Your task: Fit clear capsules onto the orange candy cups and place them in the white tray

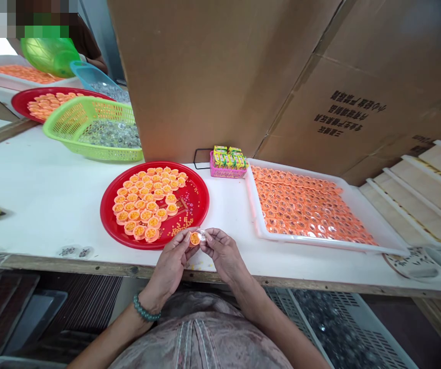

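A cup (194, 239) is being pinched by the fingers of the left hand (173, 260) near the table edge (101, 267); beside it, the right hand (225, 253) is gripping a shiny piece (202, 236). Just beyond, a red tray (197, 197) is holding more cups (140, 204).

My table (66, 192) is bright, but it's dark underneath. I see shiny spots (little white ones) on the orange pieces (305, 207) to the right. My fingers (217, 242) look fairly clear. The top left glows white.
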The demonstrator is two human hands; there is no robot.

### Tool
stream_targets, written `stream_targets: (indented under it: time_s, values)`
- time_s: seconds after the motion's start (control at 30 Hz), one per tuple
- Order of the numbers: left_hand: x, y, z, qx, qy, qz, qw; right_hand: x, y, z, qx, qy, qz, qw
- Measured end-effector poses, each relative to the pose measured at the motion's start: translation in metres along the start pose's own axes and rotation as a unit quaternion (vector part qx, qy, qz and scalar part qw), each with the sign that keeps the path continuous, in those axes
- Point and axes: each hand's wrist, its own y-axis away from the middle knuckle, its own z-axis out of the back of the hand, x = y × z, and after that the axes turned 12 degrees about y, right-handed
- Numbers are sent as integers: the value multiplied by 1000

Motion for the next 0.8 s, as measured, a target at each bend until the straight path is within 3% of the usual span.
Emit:
stream_targets:
  time_s: [0.43, 0.8]
  values:
    - [7, -5, 1, -17, -28, -10, 999, -11, 1, -11, -35, 38, 29, 998]
    - [10, -5, 1, -8, -39, -19, 999, -19, 3, -17, -72, 153, 94, 981]
